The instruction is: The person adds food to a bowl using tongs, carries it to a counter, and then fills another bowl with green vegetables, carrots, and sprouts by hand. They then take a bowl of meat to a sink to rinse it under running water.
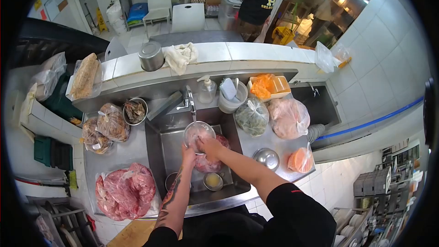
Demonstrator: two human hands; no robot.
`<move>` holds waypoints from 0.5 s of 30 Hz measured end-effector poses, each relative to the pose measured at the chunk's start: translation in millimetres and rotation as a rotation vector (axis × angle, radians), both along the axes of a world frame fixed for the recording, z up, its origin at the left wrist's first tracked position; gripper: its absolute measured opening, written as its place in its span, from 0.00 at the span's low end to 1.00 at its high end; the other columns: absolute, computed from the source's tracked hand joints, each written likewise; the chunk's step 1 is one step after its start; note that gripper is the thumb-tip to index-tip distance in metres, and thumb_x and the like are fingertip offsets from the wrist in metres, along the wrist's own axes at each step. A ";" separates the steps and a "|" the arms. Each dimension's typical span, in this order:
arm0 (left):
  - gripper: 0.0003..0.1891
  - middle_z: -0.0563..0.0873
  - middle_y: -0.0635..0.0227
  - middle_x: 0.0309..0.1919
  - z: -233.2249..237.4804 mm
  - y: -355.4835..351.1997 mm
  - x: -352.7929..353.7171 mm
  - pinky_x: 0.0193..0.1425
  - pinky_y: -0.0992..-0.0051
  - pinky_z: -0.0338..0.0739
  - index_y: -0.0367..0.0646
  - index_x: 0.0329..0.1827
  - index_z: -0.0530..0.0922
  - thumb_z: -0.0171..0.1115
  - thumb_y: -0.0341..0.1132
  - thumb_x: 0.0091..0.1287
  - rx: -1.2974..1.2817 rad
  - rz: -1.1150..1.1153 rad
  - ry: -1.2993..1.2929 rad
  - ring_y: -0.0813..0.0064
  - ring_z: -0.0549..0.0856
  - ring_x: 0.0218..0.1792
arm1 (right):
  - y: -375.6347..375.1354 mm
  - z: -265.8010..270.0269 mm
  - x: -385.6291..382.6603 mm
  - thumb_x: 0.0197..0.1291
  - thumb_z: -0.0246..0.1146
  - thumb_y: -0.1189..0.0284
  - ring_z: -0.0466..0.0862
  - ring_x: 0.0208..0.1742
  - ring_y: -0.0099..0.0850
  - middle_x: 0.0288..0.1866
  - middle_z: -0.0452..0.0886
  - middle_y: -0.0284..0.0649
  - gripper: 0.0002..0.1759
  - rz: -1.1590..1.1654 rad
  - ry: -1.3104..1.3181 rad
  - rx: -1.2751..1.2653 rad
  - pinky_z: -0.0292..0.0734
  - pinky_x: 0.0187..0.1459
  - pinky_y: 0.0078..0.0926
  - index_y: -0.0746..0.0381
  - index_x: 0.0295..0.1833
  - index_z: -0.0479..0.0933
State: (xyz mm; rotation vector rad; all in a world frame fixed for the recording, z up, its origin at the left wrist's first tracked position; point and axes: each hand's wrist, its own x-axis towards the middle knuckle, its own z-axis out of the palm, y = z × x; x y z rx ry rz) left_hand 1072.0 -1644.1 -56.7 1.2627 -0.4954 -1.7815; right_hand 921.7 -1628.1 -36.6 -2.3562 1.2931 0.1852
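Under the tap (pixel 192 103), a round metal bowl (pixel 185 131) with cloudy pinkish contents is tilted slightly in the sink (pixel 155 155). My left hand (pixel 188 154) is closed on the bowl's near left edge. My right hand (pixel 210 148) reaches over the near right edge, fingertips inside the bowl; what they touch is hidden by the contents. Beneath and beside my right hand lies a bag of red meat (pixel 208 163) in the sink. Nearer me sits a small bowl of yellowish liquid (pixel 213 181), and another small bowl (pixel 172 181) is partly behind my left forearm.
Bagged red meat (pixel 125 191) lies on the left counter, below bags of brown food (pixel 113 122). To the right are bagged greens (pixel 252 118), bagged pale meat (pixel 289 118), an upturned metal bowl (pixel 266 158) and an orange bag (pixel 300 160). A person (pixel 257 0) stands beyond the ledge.
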 end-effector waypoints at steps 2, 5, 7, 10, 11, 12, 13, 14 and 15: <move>0.18 0.79 0.52 0.55 -53.6 -7.9 -6.3 0.45 0.58 0.87 0.43 0.69 0.63 0.47 0.34 0.79 -0.093 -0.094 -0.187 0.57 0.83 0.54 | 1.8 -14.8 14.2 0.38 0.76 0.64 0.69 0.72 0.54 0.76 0.63 0.56 0.61 -0.305 -0.067 -0.201 0.70 0.67 0.48 0.62 0.79 0.53; 0.19 0.79 0.50 0.58 -55.0 -16.8 14.2 0.48 0.59 0.85 0.42 0.71 0.61 0.45 0.32 0.79 -0.124 -0.218 -0.303 0.57 0.81 0.58 | 18.0 23.8 13.3 0.38 0.75 0.65 0.73 0.69 0.54 0.72 0.69 0.56 0.59 -0.148 -0.345 0.058 0.73 0.65 0.46 0.61 0.78 0.55; 0.20 0.79 0.52 0.60 -49.1 -19.1 20.4 0.60 0.65 0.78 0.40 0.72 0.65 0.46 0.28 0.79 -0.173 -0.212 -0.265 0.63 0.81 0.59 | 11.0 4.7 -8.0 0.38 0.74 0.66 0.75 0.66 0.55 0.71 0.70 0.56 0.59 -0.111 -0.185 -0.050 0.74 0.63 0.45 0.61 0.78 0.54; 0.20 0.80 0.53 0.59 -38.0 -8.7 -5.0 0.60 0.66 0.78 0.40 0.72 0.65 0.47 0.29 0.79 -0.059 -0.031 -0.135 0.64 0.81 0.59 | 1.0 -5.1 4.7 0.38 0.73 0.70 0.77 0.65 0.54 0.71 0.70 0.57 0.59 -0.234 -0.053 0.002 0.75 0.62 0.46 0.59 0.79 0.53; 0.20 0.80 0.53 0.59 -28.3 -9.7 -5.5 0.60 0.66 0.78 0.40 0.72 0.65 0.47 0.29 0.79 -0.061 -0.033 -0.136 0.64 0.81 0.59 | -1.2 -3.1 11.7 0.39 0.72 0.73 0.76 0.66 0.53 0.72 0.69 0.57 0.58 -0.385 -0.078 0.169 0.75 0.63 0.47 0.58 0.80 0.52; 0.20 0.80 0.53 0.59 -4.0 -9.3 -4.9 0.61 0.66 0.78 0.40 0.72 0.65 0.47 0.29 0.78 -0.105 -0.135 -0.269 0.63 0.81 0.59 | 6.0 -6.4 13.7 0.39 0.72 0.73 0.76 0.66 0.53 0.72 0.69 0.57 0.58 -0.388 -0.079 0.168 0.75 0.63 0.47 0.58 0.80 0.52; 0.20 0.80 0.54 0.59 8.4 -8.5 -5.4 0.62 0.66 0.78 0.40 0.72 0.65 0.47 0.29 0.78 -0.150 -0.240 -0.403 0.63 0.80 0.60 | 18.0 -12.0 17.1 0.40 0.72 0.72 0.77 0.64 0.53 0.71 0.70 0.56 0.58 -0.333 -0.286 0.048 0.76 0.63 0.46 0.58 0.80 0.53; 0.20 0.80 0.54 0.59 10.3 -11.1 -0.6 0.62 0.66 0.78 0.40 0.72 0.65 0.47 0.29 0.78 -0.153 -0.246 -0.406 0.63 0.80 0.60 | 24.2 -17.4 18.9 0.40 0.72 0.72 0.79 0.63 0.54 0.70 0.71 0.56 0.57 -0.276 -0.494 -0.078 0.76 0.62 0.46 0.57 0.80 0.53; 0.21 0.80 0.53 0.59 6.5 -19.1 11.6 0.61 0.66 0.78 0.40 0.72 0.65 0.47 0.30 0.78 -0.167 -0.277 -0.375 0.63 0.81 0.59 | 27.0 46.6 15.9 0.43 0.70 0.72 0.81 0.60 0.54 0.65 0.76 0.55 0.53 -0.221 -0.238 0.147 0.78 0.59 0.48 0.56 0.78 0.57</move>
